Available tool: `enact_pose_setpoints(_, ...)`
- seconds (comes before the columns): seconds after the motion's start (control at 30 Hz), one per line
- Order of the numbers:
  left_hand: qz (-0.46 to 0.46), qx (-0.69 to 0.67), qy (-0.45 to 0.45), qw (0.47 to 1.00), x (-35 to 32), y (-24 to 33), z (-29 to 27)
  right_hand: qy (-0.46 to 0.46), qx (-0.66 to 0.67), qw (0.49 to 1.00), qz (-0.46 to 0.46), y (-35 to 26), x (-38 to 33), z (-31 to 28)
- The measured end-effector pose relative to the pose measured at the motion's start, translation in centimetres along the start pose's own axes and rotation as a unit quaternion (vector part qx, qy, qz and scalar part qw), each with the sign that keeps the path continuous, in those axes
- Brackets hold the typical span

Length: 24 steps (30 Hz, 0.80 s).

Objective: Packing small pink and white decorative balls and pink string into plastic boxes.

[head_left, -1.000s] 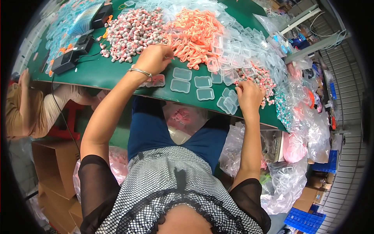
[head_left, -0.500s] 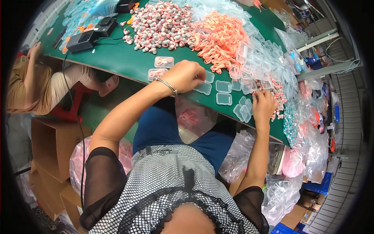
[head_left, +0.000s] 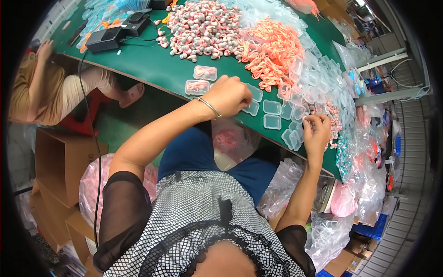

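My left hand [head_left: 228, 95], a bangle on its wrist, is over open clear plastic boxes [head_left: 254, 92]. Its fingers are closed; whatever is at the fingertips is too small to make out. To its left are two clear boxes [head_left: 197, 87], each with a coiled pink cord bundle inside. My right hand [head_left: 317, 130] hovers at the table's right side, thumb and fingers pinched together, its contents unclear. It is beside a pile of small pink and grey earbud-like pieces [head_left: 333, 121] and a few overlapping clear lids or trays [head_left: 292, 138]. Between my hands lie two more shallow clear boxes [head_left: 272, 122].
Farther back on the green table [head_left: 143, 69] are heaps of grey-and-pink earbud-like pieces [head_left: 203, 30], orange cords [head_left: 272, 51] and clear boxes [head_left: 318, 69]. Black power adapters [head_left: 105, 40] sit at left, their cable hanging down. Another person [head_left: 34, 92] sits at far left.
The table has shifted slightly right and down in the view. My left hand stays over the same boxes. My right hand's fingers look more curled, a little nearer me.
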<state>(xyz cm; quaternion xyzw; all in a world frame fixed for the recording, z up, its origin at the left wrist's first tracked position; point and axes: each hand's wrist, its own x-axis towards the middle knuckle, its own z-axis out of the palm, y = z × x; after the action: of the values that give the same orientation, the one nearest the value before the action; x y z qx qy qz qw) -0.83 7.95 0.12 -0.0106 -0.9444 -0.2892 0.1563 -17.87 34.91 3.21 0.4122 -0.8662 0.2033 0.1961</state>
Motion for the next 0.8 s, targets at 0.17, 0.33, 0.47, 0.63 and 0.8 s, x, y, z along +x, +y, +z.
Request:
enact_pose_setpoints(0.17, -0.008, 0.019, -0.010, 1.000, -0.2, 0.6, -0.4, -0.018, 0.169, 0.981, 0.089, 1.5, -0.3, 0.9)
enact_pose_setpoints(0.33, -0.009, 0.026, 0.010, 1.000, -0.7, 0.2, -0.3, 0.005, 0.326, 0.934, 0.143, -1.7, -0.3, 0.6)
enact_pose_setpoints(0.47, -0.017, 0.018, 0.010, 1.000, -0.3, 0.4, -0.3, -0.056, 0.251, 0.966, -0.033, -7.9, -0.4, 1.7)
enact_pose_setpoints(0.63, -0.018, 0.014, 0.023, 0.999, -0.2, 0.6, 0.0, -0.009, 0.166, 0.972, -0.167, -11.4, 0.6, 5.2)
enact_pose_setpoints(0.8, -0.007, 0.013, 0.064, 0.998, -0.7, -0.4, 0.7, -0.009, 0.108, 0.970, -0.219, -12.0, 0.9, 6.3)
